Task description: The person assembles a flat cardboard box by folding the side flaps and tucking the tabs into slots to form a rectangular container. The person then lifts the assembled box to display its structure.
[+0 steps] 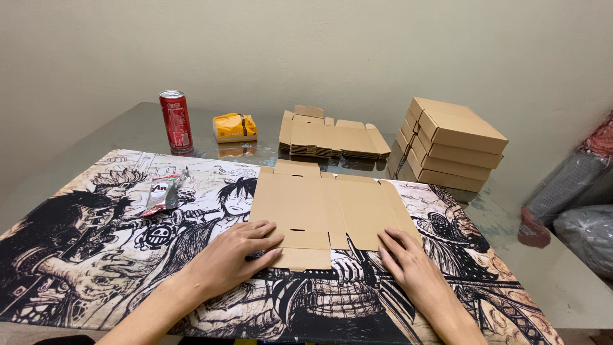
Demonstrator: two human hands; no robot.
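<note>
Your left hand (233, 259) lies flat, fingers spread, pressing the near-left flap of the flat cardboard sheet (325, 207) on the printed mat (96, 255). Your right hand (408, 262) is released, fingertips touching its near-right edge. Flat sheet stack (332, 137) and folded boxes (453, 144) sit behind.

The setting appeared to be a room in a home, used for small-scale box folding. A glass-topped table (115, 137) stood against a plain cream wall (319, 45) and carried a comic-art mat (96, 255). A red drink can (176, 121), a yellow snack packet (235, 126) and an opened wrapper (163, 193) lay on it. Flat cardboard blanks (329, 137) and a stack of folded boxes (450, 144) sat at the back. Bagged goods (584, 236) were beside the table.
</note>
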